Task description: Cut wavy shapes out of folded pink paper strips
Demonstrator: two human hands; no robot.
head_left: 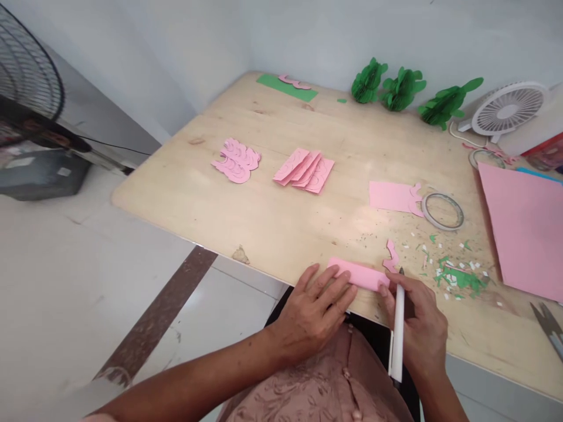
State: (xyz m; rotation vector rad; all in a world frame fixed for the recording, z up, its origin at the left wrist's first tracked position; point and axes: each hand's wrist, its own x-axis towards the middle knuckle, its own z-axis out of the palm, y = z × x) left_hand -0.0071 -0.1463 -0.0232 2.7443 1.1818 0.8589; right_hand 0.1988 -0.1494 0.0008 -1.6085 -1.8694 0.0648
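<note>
Curled right hand (423,319) grips white pen (398,334) and touches right end of folded pink paper (363,276). Left hand (311,310), spread flat, rests on its left end.

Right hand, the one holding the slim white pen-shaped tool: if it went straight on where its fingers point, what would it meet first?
The narrow folded strip of pink paper, most likely: the right hand has its fingertips at that strip's right end, though actual contact is hard to judge.

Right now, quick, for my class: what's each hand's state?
Left hand: open, resting on the folded pink paper.
Right hand: closed, holding a white pen, thumb at the paper's end.
</note>
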